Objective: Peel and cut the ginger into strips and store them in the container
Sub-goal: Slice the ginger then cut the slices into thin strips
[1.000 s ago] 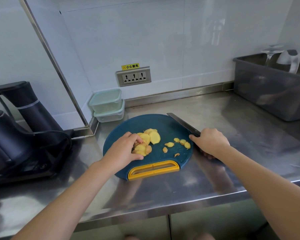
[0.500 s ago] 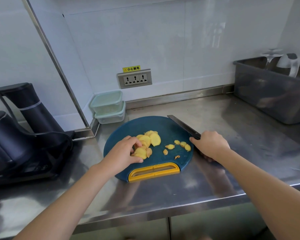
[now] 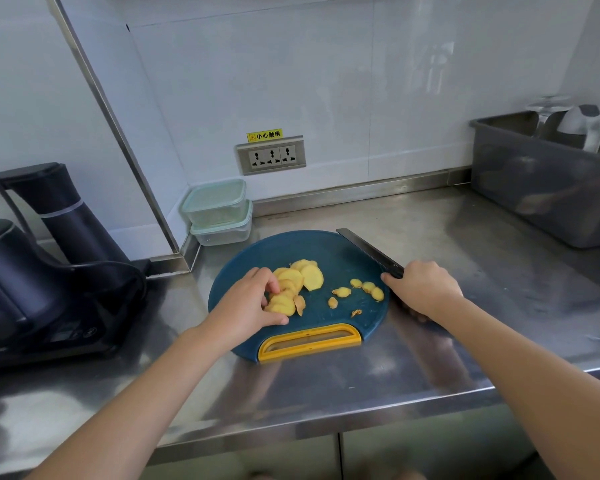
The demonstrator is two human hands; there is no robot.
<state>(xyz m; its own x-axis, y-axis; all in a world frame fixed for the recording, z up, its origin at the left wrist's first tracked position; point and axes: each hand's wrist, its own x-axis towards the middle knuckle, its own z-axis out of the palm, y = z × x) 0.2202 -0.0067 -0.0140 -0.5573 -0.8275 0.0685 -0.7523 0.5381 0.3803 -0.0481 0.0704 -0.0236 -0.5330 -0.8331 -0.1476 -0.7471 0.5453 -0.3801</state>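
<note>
On board (image 3: 343, 258) mid-desk (image 3: 430, 375): pinched ginger slices (image 3: 309, 277) with left grip (image 3: 246, 306), probably stacking for strip cuts. Clamped right grip (image 3: 423, 285) on knife (image 3: 368, 249), blade laid at board's edge, clear of fingers. Had containers (image 3: 219, 209) waiting by wall, lids on.

Bright, even light. Pale glare on wall tiles (image 3: 437, 64); steel bench (image 3: 326, 393) mirrors my right hand (image 3: 423, 289) hazily. Edges bowed by wide lens.

Under the hands, the worktop (image 3: 430, 358) is brushed, reflective steel. Between them lies a matt blue plastic cutting board (image 3: 333, 251). Beyond the left hand (image 3: 246, 306) stand translucent plastic containers (image 3: 217, 211) against glossy white tiles (image 3: 291, 81).
</note>
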